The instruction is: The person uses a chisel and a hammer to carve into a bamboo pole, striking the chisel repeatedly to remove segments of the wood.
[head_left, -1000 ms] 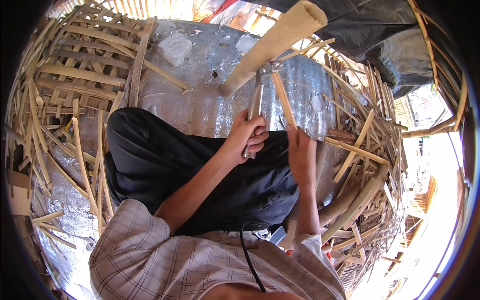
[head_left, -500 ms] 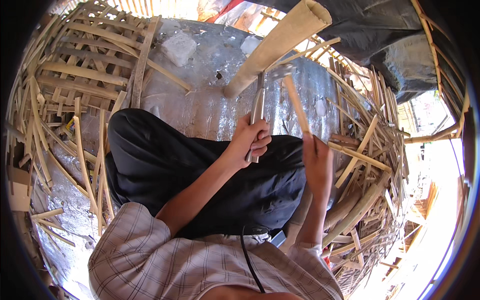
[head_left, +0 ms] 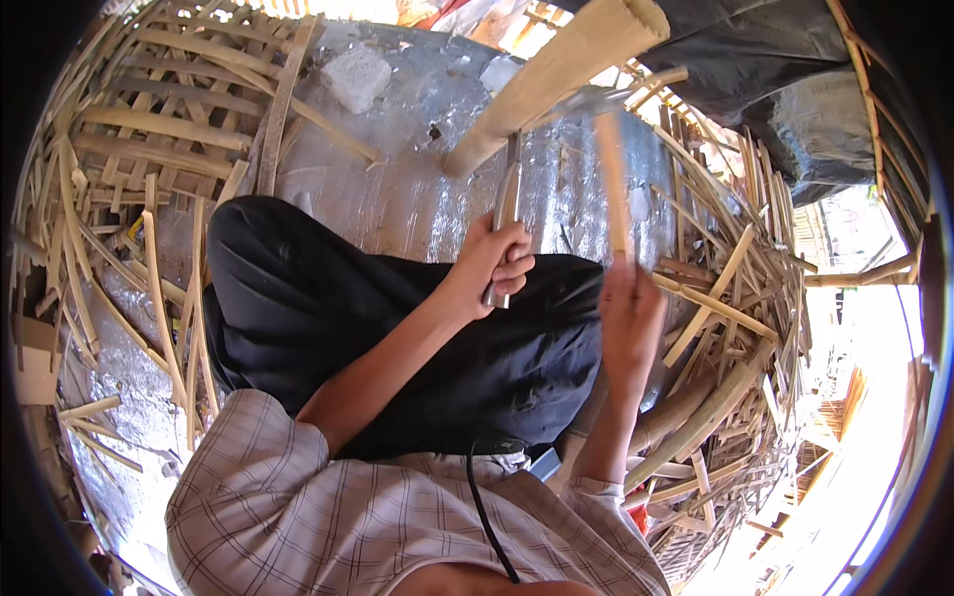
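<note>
Gripping the steel-handled tool [head_left: 508,199], the left hand [head_left: 494,260] has its fingers wrapped right around the shaft, pressed in close, and that narrow far end points up at the bamboo pole [head_left: 556,84]! Whether it actually touches, I can't tell. The pole slants across the upper middle, hollow end to the upper right, foot over the shiny metal sheet [head_left: 383,209]. Over on the right, the right hand [head_left: 632,310] has its fingers closed round the low end of the wooden-handled hammer [head_left: 612,184], its head a blur just beside the pole. Good technique here, I'd judge: hold that steel shaft firm and in line, bring the hammer face down square, and favour short, measured taps over wild ones. That left fist sits well below the hammer head, a sensible spot for the knuckles. And mind the loose bamboo strips [head_left: 708,303] near the right elbow!
</note>
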Available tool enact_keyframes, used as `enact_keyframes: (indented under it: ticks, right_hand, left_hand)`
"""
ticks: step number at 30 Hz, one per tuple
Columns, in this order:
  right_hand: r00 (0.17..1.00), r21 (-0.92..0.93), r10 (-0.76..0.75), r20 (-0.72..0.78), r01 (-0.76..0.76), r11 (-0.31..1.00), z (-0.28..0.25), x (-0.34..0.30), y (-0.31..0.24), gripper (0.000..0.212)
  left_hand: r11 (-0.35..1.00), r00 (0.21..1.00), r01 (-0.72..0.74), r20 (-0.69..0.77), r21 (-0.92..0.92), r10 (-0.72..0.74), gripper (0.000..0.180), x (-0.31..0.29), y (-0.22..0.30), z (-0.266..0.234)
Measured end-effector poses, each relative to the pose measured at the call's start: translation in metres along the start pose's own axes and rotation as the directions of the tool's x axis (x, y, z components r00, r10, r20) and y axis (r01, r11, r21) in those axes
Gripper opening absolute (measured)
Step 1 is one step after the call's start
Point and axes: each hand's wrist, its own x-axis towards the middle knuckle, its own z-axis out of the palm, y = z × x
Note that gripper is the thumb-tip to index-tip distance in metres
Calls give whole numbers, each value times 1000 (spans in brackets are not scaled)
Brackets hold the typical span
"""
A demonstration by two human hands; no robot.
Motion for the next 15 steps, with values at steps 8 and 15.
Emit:
enact_keyframes:
  ticks: [8,15]
  right_hand:
    - [967,-236,-230,114,251,939,40,11,40,39]
    - [998,146,-28,-65,37,989,12,1,-1,41]
  left_hand:
    - [1000,1000,2,-7,13,-2,12,4,-1,-2]
    - [1000,1000,27,10,14,-27,16,6,-7,-6]
